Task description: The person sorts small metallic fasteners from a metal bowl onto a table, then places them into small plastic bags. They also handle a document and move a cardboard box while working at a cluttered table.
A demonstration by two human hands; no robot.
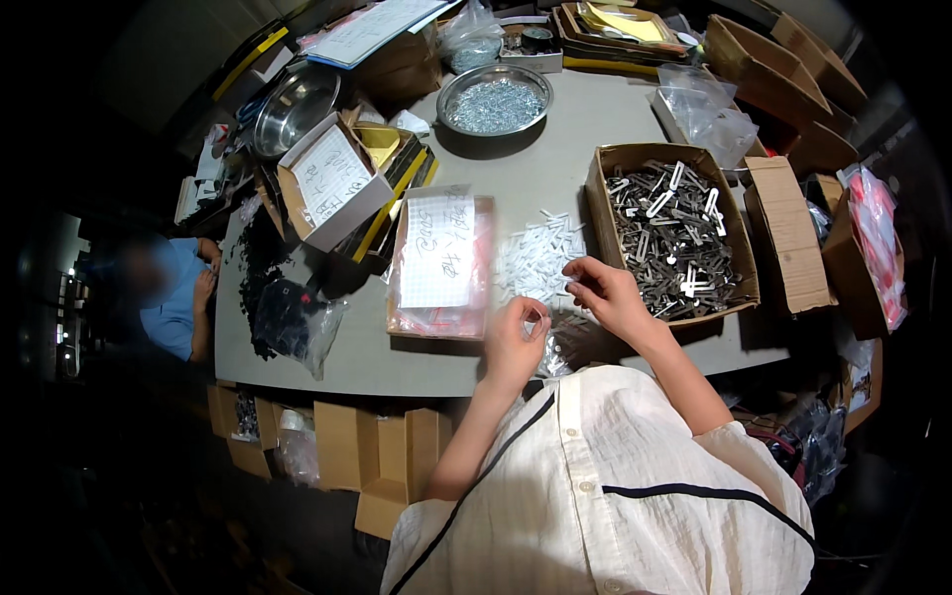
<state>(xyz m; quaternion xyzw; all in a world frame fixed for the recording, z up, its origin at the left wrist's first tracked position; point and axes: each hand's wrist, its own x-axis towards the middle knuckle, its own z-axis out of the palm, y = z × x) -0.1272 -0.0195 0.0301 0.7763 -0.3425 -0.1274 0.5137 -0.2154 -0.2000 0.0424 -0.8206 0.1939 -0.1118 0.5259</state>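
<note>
My left hand (514, 345) is curled closed round the edge of a small clear plastic bag (557, 355), which hangs at the table's near edge with a few small pieces inside. To its right, my right hand (613, 299) is closed in a pinch, its fingertips over the right side of a pile of small white plastic pieces (535, 254). Whatever lies between those fingertips is too small to make out. An open cardboard box (605, 230) full of flat metal clips (674, 238) stands just right of my right hand.
Left of the pile is a shallow box with a paper sheet (436, 248) on top. A metal bowl of small shiny parts (494, 104) stands farther back. Black pieces and a clear bag (307, 322) lie at the left. Another person (169, 293) sits beyond the left edge.
</note>
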